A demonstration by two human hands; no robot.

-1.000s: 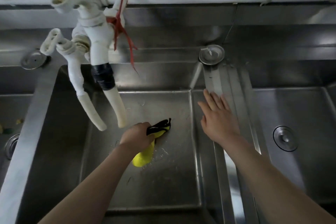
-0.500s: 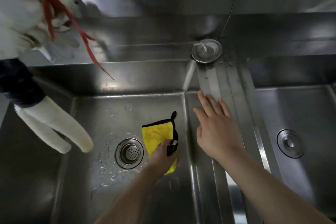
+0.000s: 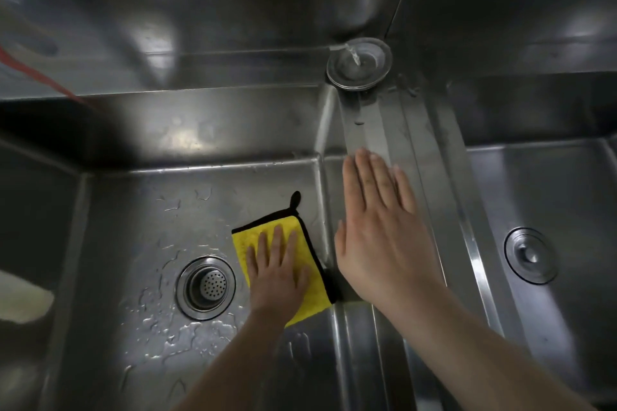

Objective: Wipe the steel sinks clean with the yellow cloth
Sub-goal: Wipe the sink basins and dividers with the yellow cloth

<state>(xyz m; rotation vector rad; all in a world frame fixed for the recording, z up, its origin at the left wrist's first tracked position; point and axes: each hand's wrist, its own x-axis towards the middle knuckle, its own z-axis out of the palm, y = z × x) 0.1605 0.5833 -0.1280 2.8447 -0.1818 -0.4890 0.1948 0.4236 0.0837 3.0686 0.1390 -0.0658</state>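
The yellow black-edged microfibre cloth [image 3: 310, 280], bunched in a grip a second ago, now lies spread flat under the left hand's [image 3: 277, 277] straight, pressing fingers, right of the round perforated steel drain [image 3: 206, 283] on the steel sink [image 3: 140, 220] floor. The right hand [image 3: 380, 237] stays open on the steel divider [image 3: 410, 130]. Wiping looks properly underway.

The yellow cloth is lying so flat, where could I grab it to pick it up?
Pinch the small black loop at the far corner of the yellow cloth, coming from above with your fingers. The cloth lies spread flat on the sink floor under the left hand, so its edges are hard to get under, but the loop pokes out free beyond it.
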